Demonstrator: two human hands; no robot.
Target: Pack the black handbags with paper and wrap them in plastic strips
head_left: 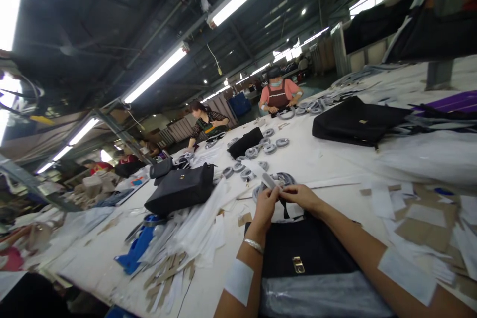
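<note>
A black handbag [305,243] with a gold clasp [298,264] lies in front of me, its lower part under clear plastic film [316,294]. Beyond its top edge, my left hand [267,204] pinches a grey strap [269,182] whose flat end sticks up past the fingers. My right hand [302,197] is closed close beside it, thumb and fingertips together at the same spot; what lies between them is too small to tell. Coiled grey straps [286,178] sit just behind my hands, partly hidden by them.
To the left are another black handbag [182,189], a blue tape dispenser [138,251] and white strips [197,218]. Cardboard and paper scraps [425,218] lie right, below a black bag [357,119]. Rolled straps [270,148] dot the white table [313,159]; co-workers [279,94] work across it.
</note>
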